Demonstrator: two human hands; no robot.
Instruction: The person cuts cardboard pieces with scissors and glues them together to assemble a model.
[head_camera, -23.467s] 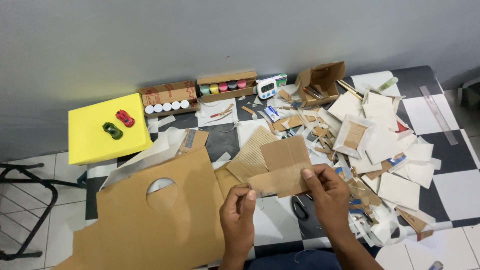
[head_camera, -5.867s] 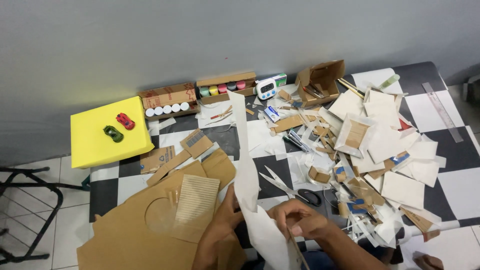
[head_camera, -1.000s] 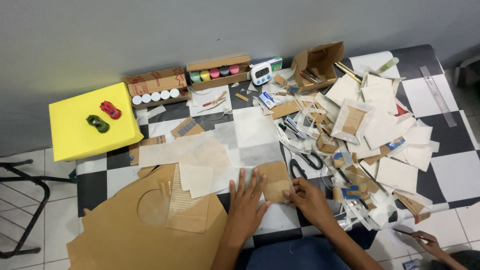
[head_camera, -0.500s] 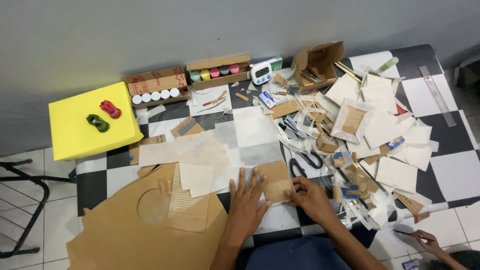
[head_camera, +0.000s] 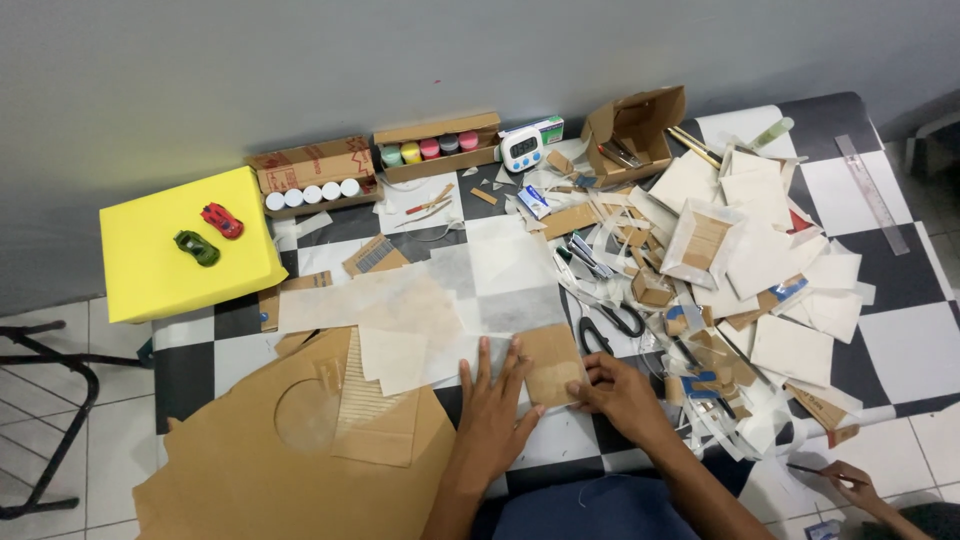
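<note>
The left hand (head_camera: 493, 408) lies flat, fingers spread, pressing on the left edge of a small brown cardboard piece (head_camera: 552, 362). The right hand (head_camera: 620, 392), fingers curled, pinches that piece's lower right corner; black scissors (head_camera: 612, 326) lie just beyond it.

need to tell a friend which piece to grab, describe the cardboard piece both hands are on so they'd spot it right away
On the black-and-white checkered table, look at the near edge, just left of the black-handled scissors. The small brown rectangular cardboard piece lies flat between the left hand and the right hand; unlike the pale paper sheets beside it, it is plain brown.
</note>
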